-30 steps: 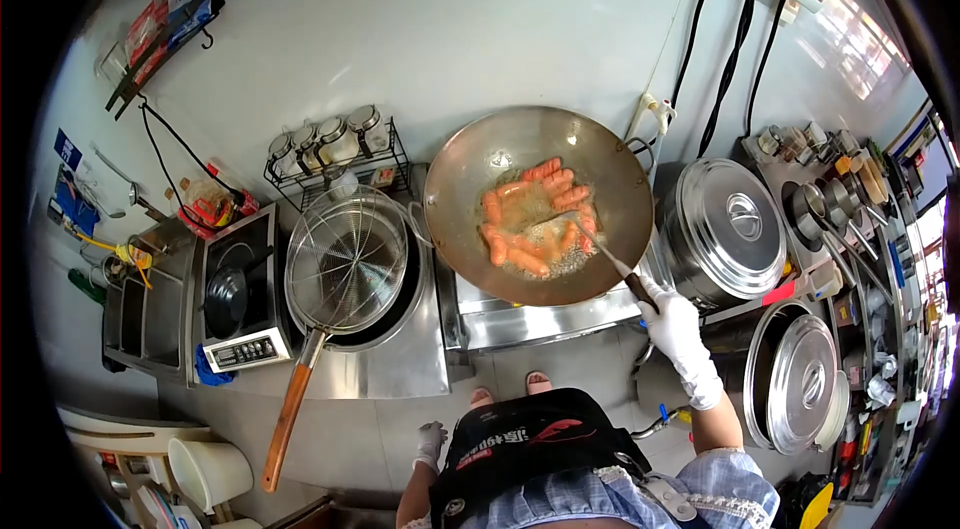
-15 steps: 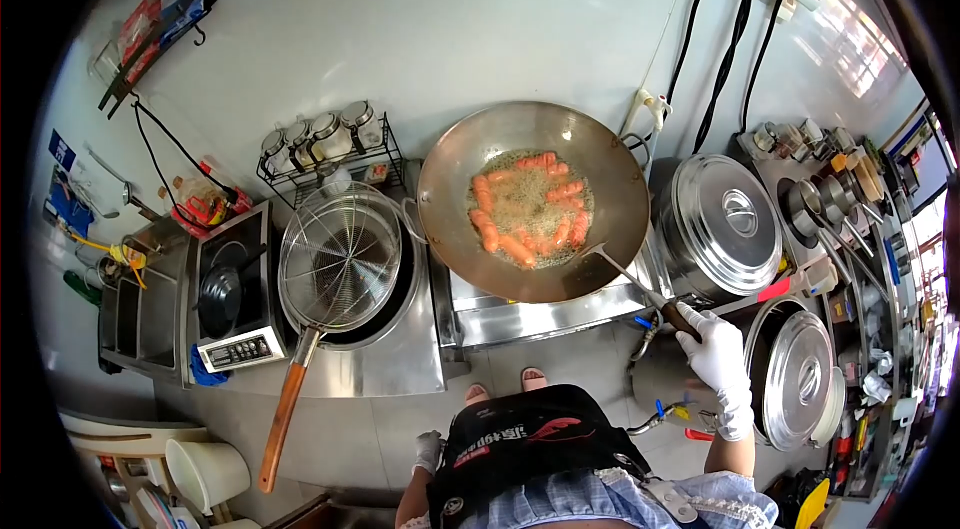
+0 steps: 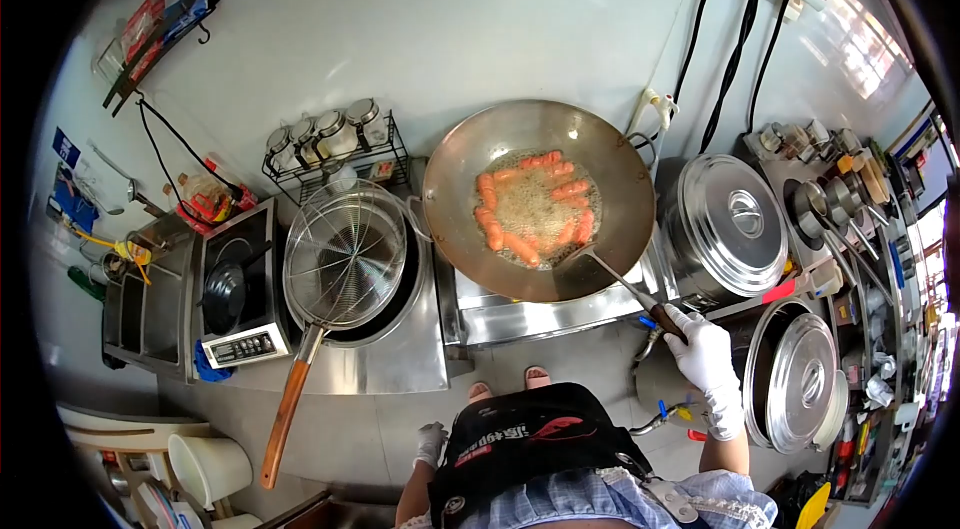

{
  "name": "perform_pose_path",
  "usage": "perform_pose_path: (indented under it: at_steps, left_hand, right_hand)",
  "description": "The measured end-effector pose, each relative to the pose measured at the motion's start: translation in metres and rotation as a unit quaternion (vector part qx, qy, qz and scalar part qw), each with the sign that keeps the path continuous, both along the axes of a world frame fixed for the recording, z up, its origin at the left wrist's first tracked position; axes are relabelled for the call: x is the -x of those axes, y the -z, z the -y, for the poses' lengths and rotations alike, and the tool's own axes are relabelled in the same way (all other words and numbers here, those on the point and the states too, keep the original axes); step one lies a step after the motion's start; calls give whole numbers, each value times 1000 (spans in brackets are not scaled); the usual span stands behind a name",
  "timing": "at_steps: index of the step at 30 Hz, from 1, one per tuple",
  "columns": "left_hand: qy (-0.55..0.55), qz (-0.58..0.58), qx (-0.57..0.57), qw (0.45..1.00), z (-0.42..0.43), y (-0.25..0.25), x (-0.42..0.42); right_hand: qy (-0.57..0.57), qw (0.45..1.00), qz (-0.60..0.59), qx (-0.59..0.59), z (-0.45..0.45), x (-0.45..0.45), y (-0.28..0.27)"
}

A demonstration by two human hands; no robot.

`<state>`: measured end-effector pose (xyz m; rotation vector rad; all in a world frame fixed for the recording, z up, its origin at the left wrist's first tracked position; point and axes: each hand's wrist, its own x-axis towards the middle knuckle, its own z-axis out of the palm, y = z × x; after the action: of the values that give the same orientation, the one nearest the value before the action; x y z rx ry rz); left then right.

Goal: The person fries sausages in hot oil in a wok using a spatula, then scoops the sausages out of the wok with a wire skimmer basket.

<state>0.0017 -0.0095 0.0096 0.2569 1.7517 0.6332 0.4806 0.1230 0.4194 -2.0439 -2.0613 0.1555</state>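
Note:
My right hand, in a white glove, is closed around the dark wooden handle of a wok spatula. Its metal shaft slants into the wide wok, and its head rests in the bubbling oil at the near right. Several scored red sausages lie in a rough ring in the foaming oil. Low beside the black apron hangs my left hand, also gloved, with loose fingers and nothing visible in it.
Left of the wok, a wire strainer with a wooden handle lies over a pot. Spice jars stand in a rack behind. A lidded steel pot is to the right, with another lidded pot nearer. An induction cooker sits further left.
The spatula's head has moved slightly left and deeper into the oil, and my right hand has shifted slightly left. Some near sausages have shifted. My left hand has risen slightly.

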Motion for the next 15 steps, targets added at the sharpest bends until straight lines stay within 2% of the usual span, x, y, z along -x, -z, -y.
perform_pose_path:
  at_steps: [2, 11, 15]
  left_hand:
    - [9, -2, 5, 1000, 4, -1, 2]
    - [-17, -5, 22, 1000, 4, -9, 1]
    - [-30, 5, 23, 999, 4, -8, 0]
  right_hand:
    - [6, 999, 15, 31, -1, 3, -2]
    - [-14, 999, 14, 39, -5, 6, 11]
    - [-45, 999, 15, 11, -14, 20, 28]
